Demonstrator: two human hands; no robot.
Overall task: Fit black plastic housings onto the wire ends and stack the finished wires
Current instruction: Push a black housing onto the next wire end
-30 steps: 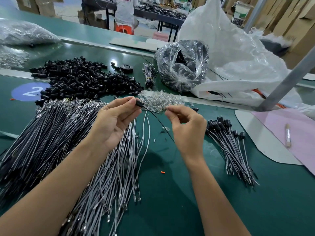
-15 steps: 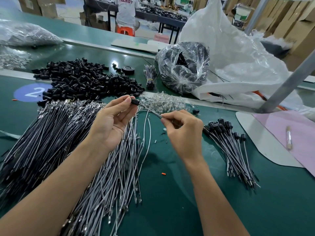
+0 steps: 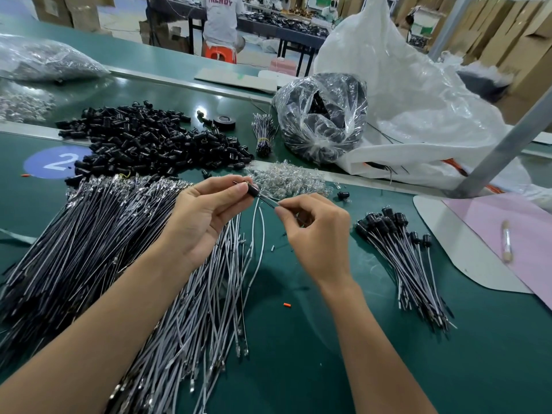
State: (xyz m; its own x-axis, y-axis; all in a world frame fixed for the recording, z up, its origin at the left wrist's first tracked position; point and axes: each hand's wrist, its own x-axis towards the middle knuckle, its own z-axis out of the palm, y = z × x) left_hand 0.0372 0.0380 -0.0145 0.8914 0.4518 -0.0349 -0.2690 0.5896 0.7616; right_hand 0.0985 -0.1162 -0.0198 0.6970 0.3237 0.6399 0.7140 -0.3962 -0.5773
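Note:
My left hand [image 3: 206,216] pinches a small black plastic housing [image 3: 253,190] between thumb and fingertips above the green table. A thin wire [image 3: 267,201] runs from the housing down to my right hand [image 3: 316,234], which pinches it a short way behind the housing. A big heap of loose black housings [image 3: 149,141] lies at the back left. Bare grey and black wires [image 3: 98,234] fan out under my left forearm. To the right lies the stack of finished wires [image 3: 400,249] with housings on their far ends.
A pile of small clear parts [image 3: 286,180] sits just beyond my hands. A clear bag of black parts [image 3: 322,115] and a large white sack [image 3: 418,94] stand behind. A pink sheet [image 3: 507,234] with a pen and a slanted metal post [image 3: 501,144] are at right.
My right hand has slid up the wire toward the housing, closing the gap between both hands. The left hand keeps its hold on the housing.

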